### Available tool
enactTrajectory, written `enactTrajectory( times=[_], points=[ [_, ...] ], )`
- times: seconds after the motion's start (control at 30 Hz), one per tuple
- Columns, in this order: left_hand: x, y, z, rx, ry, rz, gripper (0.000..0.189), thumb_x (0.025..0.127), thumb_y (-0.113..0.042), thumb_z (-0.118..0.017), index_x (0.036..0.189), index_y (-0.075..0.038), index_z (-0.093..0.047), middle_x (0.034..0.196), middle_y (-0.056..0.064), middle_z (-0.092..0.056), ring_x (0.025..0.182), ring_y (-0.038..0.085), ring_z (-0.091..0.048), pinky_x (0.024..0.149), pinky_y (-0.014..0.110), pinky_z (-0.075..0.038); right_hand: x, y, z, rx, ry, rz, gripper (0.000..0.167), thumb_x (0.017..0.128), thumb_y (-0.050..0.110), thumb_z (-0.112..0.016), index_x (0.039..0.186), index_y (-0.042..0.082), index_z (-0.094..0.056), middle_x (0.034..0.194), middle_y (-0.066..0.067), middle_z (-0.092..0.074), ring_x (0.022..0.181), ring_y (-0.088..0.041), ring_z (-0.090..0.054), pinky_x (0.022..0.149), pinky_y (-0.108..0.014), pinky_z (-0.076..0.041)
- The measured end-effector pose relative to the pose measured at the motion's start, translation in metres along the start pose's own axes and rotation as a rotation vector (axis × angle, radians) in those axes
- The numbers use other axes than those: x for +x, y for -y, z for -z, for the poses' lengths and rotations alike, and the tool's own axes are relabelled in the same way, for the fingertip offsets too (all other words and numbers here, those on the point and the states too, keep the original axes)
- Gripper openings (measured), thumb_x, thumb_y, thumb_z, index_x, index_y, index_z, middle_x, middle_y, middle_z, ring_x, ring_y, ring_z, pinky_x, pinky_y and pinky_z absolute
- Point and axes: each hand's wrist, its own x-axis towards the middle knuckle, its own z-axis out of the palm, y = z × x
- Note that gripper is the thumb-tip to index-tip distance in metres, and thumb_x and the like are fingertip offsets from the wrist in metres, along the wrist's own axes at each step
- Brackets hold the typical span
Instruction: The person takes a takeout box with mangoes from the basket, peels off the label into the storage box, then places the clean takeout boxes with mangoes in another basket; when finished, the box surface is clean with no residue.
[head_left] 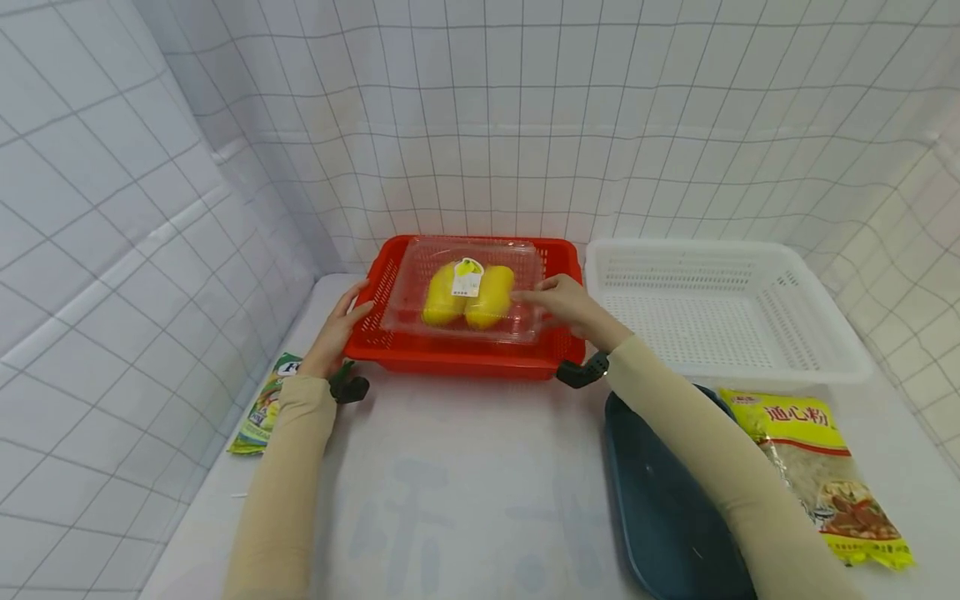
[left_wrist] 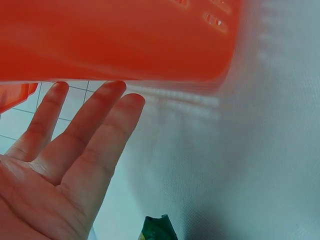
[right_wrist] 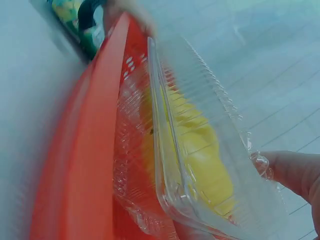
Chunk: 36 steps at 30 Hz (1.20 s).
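Note:
A clear plastic clamshell box [head_left: 408, 304] holds two yellow fruits [head_left: 491, 296] that look like mangoes, with a white label [head_left: 467, 283] on its lid. The box sits tilted in the red basket [head_left: 465, 360]. My right hand [head_left: 573, 308] pinches the box by its right side; in the right wrist view the thumb [right_wrist: 292, 170] presses its outer face. At the basket's left end is my left hand [head_left: 337, 333]. Its fingers [left_wrist: 95, 125] are straight in the left wrist view, their tips at the basket's edge.
A white basket [head_left: 825, 350] stands to the right of the red one. Nearer lie a dark blue tray [head_left: 660, 500], partly under the right forearm, and a yellow pasta bag [head_left: 817, 467]. A green packet [head_left: 262, 412] lies beside the left forearm. White gridded cloth [head_left: 487, 125] hangs behind.

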Motion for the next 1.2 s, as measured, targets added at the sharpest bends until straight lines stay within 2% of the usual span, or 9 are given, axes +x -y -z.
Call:
enactTrajectory(
  times=[0.1,0.2,0.37,0.5,0.63,0.77,1.0,1.1,1.2],
  points=[
    [-0.003,-0.002,-0.002,0.013,-0.004,0.001,0.058,0.101,-0.022,-0.045,0.153,-0.025,-0.017,0.138,0.015,-0.033,0.078,0.015,-0.066,0.070,0.034,-0.055,-0.018,0.002,0.006,-0.005,-0.022,-0.020,0.062,0.082,0.037,-0.074,0.122,0.003,-0.040,0.113,-0.014,-0.049,0.088,-0.026,-0.059,0.074,-0.034,-0.055],
    [-0.006,-0.003,-0.003,0.025,-0.012,-0.004,0.059,0.101,-0.022,-0.046,0.153,-0.024,-0.017,0.139,0.016,-0.031,0.077,0.012,-0.065,0.067,0.030,-0.056,-0.036,0.004,0.011,0.020,-0.023,-0.001,0.062,0.084,0.035,-0.072,0.123,0.002,-0.038,0.120,-0.016,-0.047,0.096,-0.030,-0.056,0.076,-0.036,-0.055],
    [-0.006,-0.001,-0.001,0.030,-0.018,-0.021,0.059,0.101,-0.023,-0.047,0.153,-0.024,-0.018,0.139,0.016,-0.030,0.077,0.012,-0.065,0.066,0.029,-0.056,-0.064,0.005,0.018,0.050,-0.023,0.068,0.051,0.085,0.033,-0.071,0.111,0.002,-0.041,0.108,-0.016,-0.049,0.089,-0.025,-0.056,0.072,-0.035,-0.056],
    [-0.002,0.004,0.001,0.018,-0.004,-0.052,0.059,0.101,-0.023,-0.047,0.152,-0.023,-0.019,0.129,0.012,-0.037,0.077,0.013,-0.065,0.066,0.030,-0.056,-0.090,0.004,0.022,0.052,-0.003,0.127,0.047,0.085,0.030,-0.071,0.105,0.001,-0.041,0.101,-0.015,-0.047,0.081,-0.024,-0.057,0.067,-0.035,-0.056],
    [0.002,0.007,0.004,-0.013,0.017,-0.061,0.058,0.101,-0.022,-0.046,0.152,-0.022,-0.018,0.119,0.010,-0.042,0.074,0.014,-0.066,0.063,0.029,-0.056,-0.116,-0.003,0.023,0.063,0.057,0.165,0.045,0.085,0.025,-0.070,0.106,-0.002,-0.040,0.099,-0.016,-0.050,0.077,-0.023,-0.059,0.064,-0.036,-0.056],
    [0.003,0.007,0.004,-0.026,0.018,-0.039,0.058,0.102,-0.022,-0.045,0.153,-0.023,-0.018,0.120,0.014,-0.041,0.070,0.015,-0.066,0.061,0.029,-0.056,-0.137,-0.021,0.023,0.069,0.124,0.164,0.046,0.085,0.022,-0.071,0.108,-0.003,-0.040,0.094,-0.016,-0.055,0.075,-0.021,-0.060,0.062,-0.036,-0.056],
    [0.003,0.003,0.003,-0.007,-0.004,-0.004,0.059,0.101,-0.024,-0.048,0.152,-0.027,-0.020,0.130,0.016,-0.036,0.079,0.019,-0.064,0.071,0.031,-0.054,-0.157,-0.052,0.018,0.065,0.234,0.201,0.048,0.085,0.019,-0.072,0.112,-0.006,-0.041,0.082,-0.015,-0.058,0.066,-0.019,-0.056,0.055,-0.032,-0.054],
    [0.004,0.003,0.001,-0.011,-0.006,-0.012,0.058,0.101,-0.022,-0.047,0.152,-0.025,-0.020,0.129,0.017,-0.035,0.079,0.019,-0.063,0.072,0.032,-0.054,-0.163,-0.062,0.011,0.086,0.296,0.220,0.044,0.085,0.014,-0.071,0.110,-0.007,-0.041,0.074,-0.012,-0.055,0.057,-0.017,-0.054,0.053,-0.029,-0.053],
    [0.003,0.003,0.000,-0.013,-0.005,-0.020,0.058,0.101,-0.022,-0.046,0.152,-0.024,-0.019,0.132,0.019,-0.034,0.079,0.019,-0.063,0.073,0.034,-0.054,-0.167,-0.071,0.004,0.087,0.331,0.199,0.044,0.084,0.014,-0.072,0.108,-0.005,-0.041,0.068,-0.008,-0.049,0.054,-0.015,-0.051,0.051,-0.029,-0.053]
  ],
)
